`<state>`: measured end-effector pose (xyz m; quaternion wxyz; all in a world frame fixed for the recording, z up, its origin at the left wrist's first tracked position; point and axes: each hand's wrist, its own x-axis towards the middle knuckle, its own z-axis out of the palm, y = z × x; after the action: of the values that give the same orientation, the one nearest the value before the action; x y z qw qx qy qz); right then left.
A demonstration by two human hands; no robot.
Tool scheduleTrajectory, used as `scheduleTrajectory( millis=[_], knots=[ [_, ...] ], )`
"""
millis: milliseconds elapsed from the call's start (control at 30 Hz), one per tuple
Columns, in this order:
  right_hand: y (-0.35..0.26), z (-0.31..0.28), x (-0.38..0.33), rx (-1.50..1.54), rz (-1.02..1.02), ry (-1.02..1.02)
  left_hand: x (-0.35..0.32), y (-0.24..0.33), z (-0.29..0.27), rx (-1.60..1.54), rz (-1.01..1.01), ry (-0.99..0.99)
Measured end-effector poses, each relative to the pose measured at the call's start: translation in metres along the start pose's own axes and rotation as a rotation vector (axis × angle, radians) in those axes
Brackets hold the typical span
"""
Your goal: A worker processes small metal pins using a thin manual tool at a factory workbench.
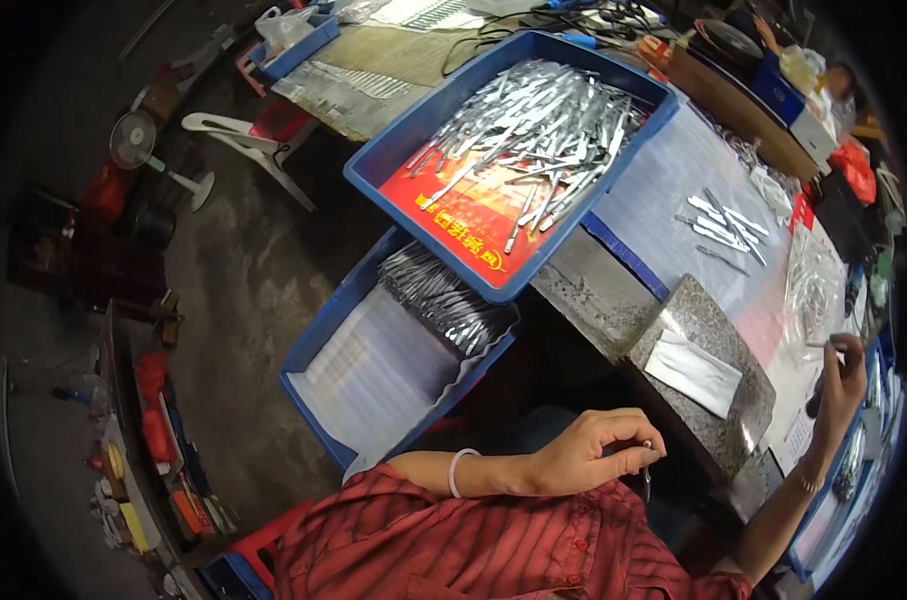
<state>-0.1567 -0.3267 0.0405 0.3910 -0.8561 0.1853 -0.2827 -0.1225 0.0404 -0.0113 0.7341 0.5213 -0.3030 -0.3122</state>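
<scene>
My left hand (596,452), in front of my body, is closed with thumb and fingers pinched together. The end of a slim metal piece (648,484) shows below its fingertips. Raised at the right, my right hand (842,380) has its fingers bent together; whatever they hold is too small to make out. Between the hands a folded white cloth (696,372) lies on a speckled stone slab (749,405). Further off, several loose slim metal pieces (724,225) lie on the table's pale sheet covering (654,180).
A blue tray (429,235) heaped with shiny slim metal pieces (534,120) sits at the table's edge. Below it, a second blue tray (304,410) holds rows of darker metal pieces (439,295). A white fan (134,140) stands at the left, and clear plastic bags (814,285) lie at the right.
</scene>
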Motion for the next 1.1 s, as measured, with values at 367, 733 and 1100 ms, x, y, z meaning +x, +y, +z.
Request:
scheduleTrajectory(
  millis=[367,733,1100],
  knots=[
    [-0.084,0.071,-0.153,0.625,0.215,-0.428,0.011,-0.01,0.01,-0.291,-0.191,0.188],
    [-0.076,0.067,-0.161,0.285,-0.215,-0.351,0.014,-0.014,0.022,-0.346,-0.165,0.211],
    [-0.071,0.076,-0.17,0.423,-0.226,-0.443,0.012,-0.011,0.016,-0.207,-0.167,0.154]
  ],
)
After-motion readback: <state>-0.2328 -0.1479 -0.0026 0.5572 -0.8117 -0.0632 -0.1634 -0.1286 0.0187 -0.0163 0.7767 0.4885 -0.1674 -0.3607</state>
